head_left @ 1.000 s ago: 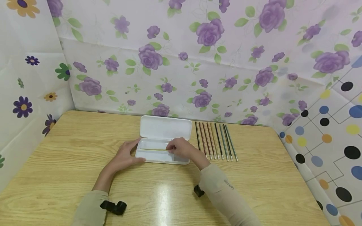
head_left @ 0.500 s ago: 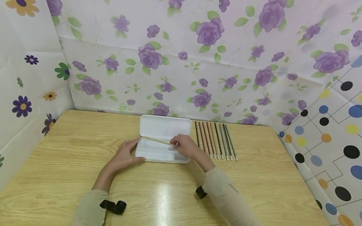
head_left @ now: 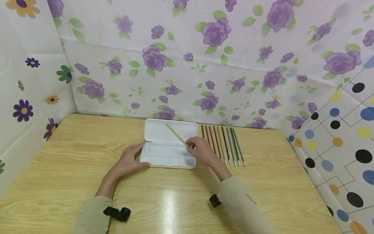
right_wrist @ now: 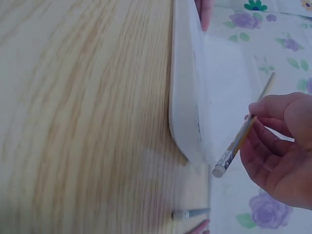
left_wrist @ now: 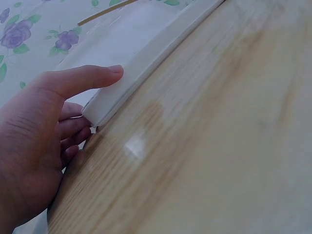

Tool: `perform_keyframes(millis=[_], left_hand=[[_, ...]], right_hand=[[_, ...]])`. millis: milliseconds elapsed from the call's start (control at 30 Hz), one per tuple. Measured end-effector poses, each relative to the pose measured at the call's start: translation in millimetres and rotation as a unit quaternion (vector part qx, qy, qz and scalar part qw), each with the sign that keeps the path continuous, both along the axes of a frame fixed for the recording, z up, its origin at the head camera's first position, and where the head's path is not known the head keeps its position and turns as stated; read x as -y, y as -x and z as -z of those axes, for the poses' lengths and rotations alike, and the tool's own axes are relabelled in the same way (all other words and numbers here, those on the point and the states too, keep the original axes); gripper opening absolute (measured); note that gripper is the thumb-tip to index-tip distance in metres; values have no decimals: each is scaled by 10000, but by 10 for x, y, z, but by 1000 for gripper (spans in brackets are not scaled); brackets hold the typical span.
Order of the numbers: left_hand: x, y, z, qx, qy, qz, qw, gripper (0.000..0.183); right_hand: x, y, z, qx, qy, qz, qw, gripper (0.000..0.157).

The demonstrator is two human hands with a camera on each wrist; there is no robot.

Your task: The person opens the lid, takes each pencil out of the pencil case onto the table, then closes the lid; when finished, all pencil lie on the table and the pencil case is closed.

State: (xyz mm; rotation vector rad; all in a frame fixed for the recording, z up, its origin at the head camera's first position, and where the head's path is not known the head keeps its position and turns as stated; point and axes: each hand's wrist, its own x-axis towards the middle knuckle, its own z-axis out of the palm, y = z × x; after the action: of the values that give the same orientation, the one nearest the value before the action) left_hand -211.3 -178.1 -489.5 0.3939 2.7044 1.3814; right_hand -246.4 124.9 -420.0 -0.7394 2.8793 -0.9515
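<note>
A white pencil case [head_left: 163, 161] lies on the table with its lid tipped back. My left hand [head_left: 128, 161] holds the case at its left end; in the left wrist view, the thumb lies over the rim and the fingers bend around the corner. Above the right part of the case, my right hand [head_left: 201, 151] pinches a yellow pencil [head_left: 176, 133] between thumb and fingers. The pencil slants up to the left in front of the lid. Its white eraser end [right_wrist: 219, 170] shows in the right wrist view. No pencil is visible inside the case.
Right of the case, several pencils [head_left: 230, 146] lie side by side in a row, dark, reddish, yellow and bluish, eraser ends toward me. The wooden table [head_left: 163, 201] meets a flower-printed cloth wall [head_left: 181, 81] at the back.
My right hand has lifted the yellow pencil out of the case, moving right and slightly away from me, and the pencil now tilts upward. The left hand stays at the case's left end.
</note>
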Motion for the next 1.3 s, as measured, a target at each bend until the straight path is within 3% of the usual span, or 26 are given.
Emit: perform_keyframes(millis=[300, 833, 1300], left_hand=[[5, 2, -6, -24, 42, 31, 10000, 94], [16, -8, 47, -74, -29, 56, 10000, 95], [-1, 8, 14, -125, 103, 38, 9999, 94]], right_hand=[[-485, 26, -26, -63, 167, 617, 9979, 24], [-1359, 122, 27, 510, 114, 1409, 9886, 30], [-1940, 142, 146, 934, 180, 2226, 9703, 33]])
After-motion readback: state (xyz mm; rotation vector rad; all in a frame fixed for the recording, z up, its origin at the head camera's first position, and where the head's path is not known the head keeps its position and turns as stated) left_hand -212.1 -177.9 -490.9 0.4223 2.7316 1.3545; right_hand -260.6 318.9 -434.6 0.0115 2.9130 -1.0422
